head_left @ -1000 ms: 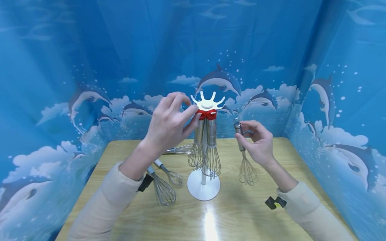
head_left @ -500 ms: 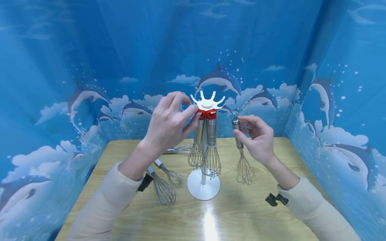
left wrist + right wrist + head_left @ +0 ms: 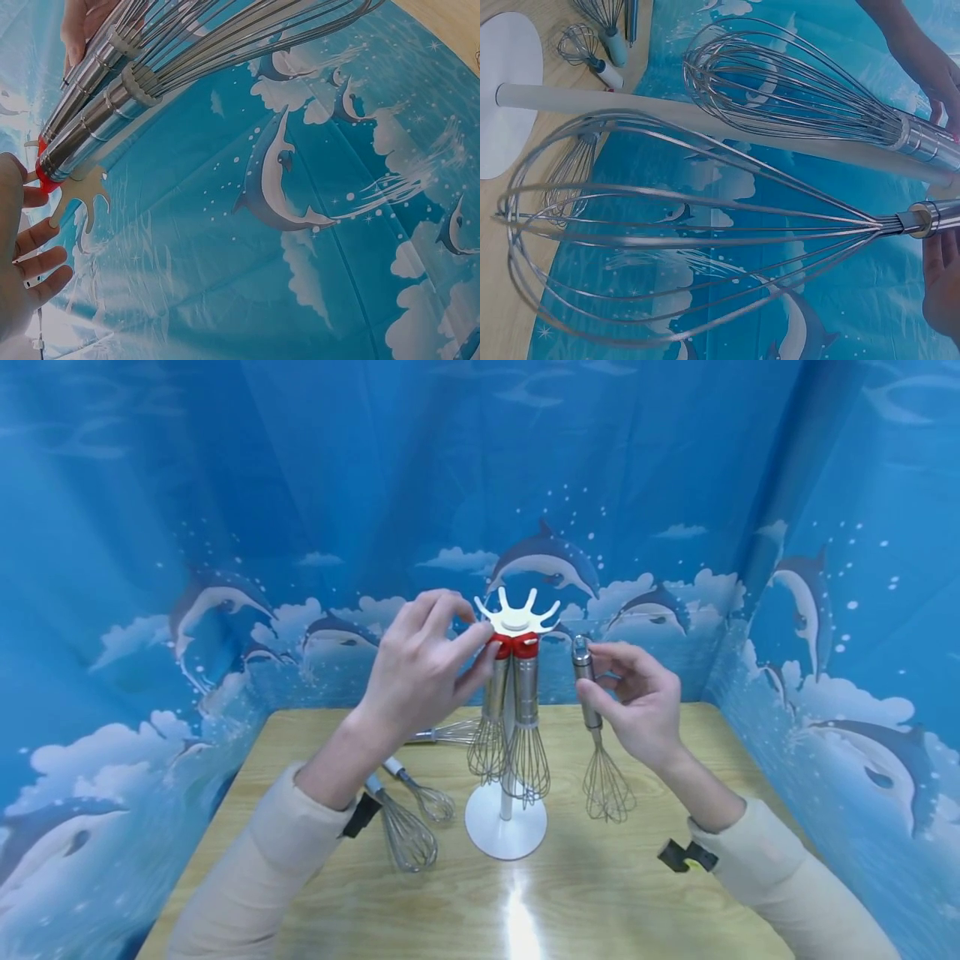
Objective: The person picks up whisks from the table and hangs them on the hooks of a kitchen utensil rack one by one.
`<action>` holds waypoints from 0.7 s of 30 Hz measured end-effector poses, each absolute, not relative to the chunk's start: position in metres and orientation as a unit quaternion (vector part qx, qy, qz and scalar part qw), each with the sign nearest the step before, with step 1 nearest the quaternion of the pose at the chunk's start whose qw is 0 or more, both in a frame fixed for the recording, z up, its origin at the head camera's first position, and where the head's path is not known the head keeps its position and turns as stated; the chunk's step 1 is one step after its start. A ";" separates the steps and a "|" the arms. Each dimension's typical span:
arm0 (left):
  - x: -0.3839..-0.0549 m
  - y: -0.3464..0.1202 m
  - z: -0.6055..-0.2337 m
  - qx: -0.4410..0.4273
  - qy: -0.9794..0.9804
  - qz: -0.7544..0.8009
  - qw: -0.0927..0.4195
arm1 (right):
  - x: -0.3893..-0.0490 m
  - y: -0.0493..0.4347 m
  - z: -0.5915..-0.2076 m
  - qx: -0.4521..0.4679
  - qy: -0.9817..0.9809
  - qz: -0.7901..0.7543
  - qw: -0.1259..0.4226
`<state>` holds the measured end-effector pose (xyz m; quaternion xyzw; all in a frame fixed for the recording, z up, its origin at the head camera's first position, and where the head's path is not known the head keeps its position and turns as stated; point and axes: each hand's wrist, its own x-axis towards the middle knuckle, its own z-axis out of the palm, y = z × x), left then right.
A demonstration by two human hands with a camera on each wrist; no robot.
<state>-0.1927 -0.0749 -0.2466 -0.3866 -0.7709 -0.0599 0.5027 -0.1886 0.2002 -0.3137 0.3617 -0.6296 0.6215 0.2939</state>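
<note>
A white stand [image 3: 506, 841] with a round base and a crown of curved prongs stands on the table. Two whisks [image 3: 528, 693] with metal handles and red ends hang from its front prongs, wires downward. My left hand [image 3: 420, 652] is at the crown, thumb and index finger pinching a prong tip beside a red end [image 3: 46, 180]. To the right of the stand, my right hand [image 3: 637, 702] grips a third whisk [image 3: 587, 693] by its metal handle, loop end up and wires down. Its wire head [image 3: 705, 232] fills much of the right wrist view.
Several more whisks lie on the wooden table [image 3: 592, 893] left of the stand: a large one [image 3: 408, 835], a small one [image 3: 431, 800] and another [image 3: 450, 732] farther back. Blue dolphin-print curtains [image 3: 300, 485] enclose the back and sides.
My right hand has brought its whisk slightly up and left, closer to the stand, and its handle end has risen. My left hand and the hanging whisks stay where they were.
</note>
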 end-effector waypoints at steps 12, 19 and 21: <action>-0.193 -0.075 -0.246 -0.388 -0.770 -0.060 0.503 | -0.189 0.197 -0.296 0.352 -0.652 0.610 0.281; -0.194 -0.075 -0.246 -0.386 -0.771 -0.056 0.504 | -0.191 0.195 -0.291 0.352 -0.654 0.612 0.270; -0.193 -0.075 -0.246 -0.387 -0.771 -0.057 0.502 | -0.191 0.194 -0.290 0.352 -0.654 0.613 0.269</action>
